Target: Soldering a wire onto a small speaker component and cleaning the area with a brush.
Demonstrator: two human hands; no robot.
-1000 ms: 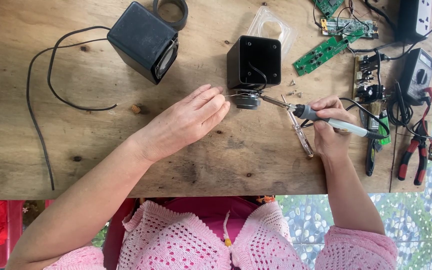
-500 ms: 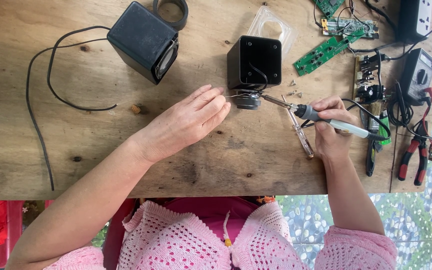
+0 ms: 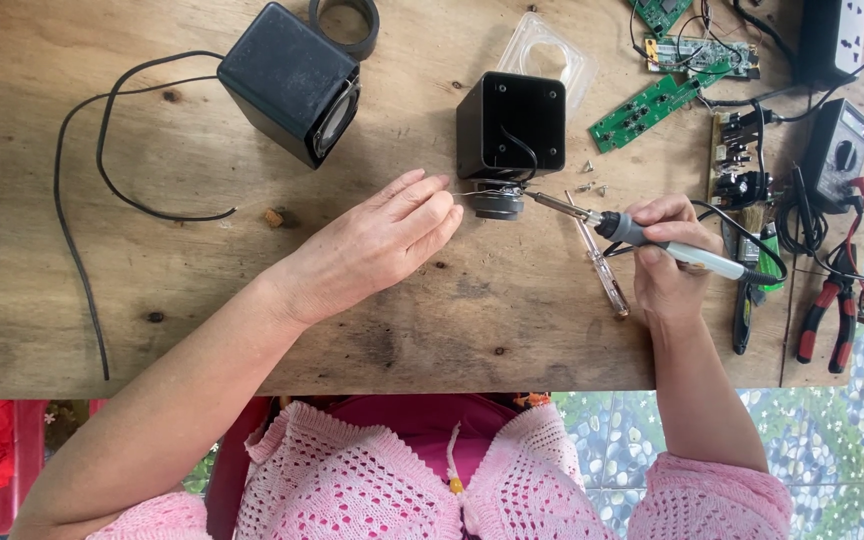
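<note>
Head cam looking down: right hand [image 3: 667, 262] is wrapped pen-style round the soldering iron [image 3: 652, 240], tip touching the little speaker driver [image 3: 497, 200] just in front of the open black speaker box [image 3: 510, 125], near the bench's far edge. Left hand [image 3: 387, 245] has fingers pinched together, feeding thin wire, I think. Driver looks light and fragile, so I'd grab its metal rim, never the cone.

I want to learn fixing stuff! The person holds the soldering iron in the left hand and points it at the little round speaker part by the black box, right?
Not quite. The head view shows the soldering iron in the right hand, not the left. Its tip does point at the round speaker part by the black box.
</note>
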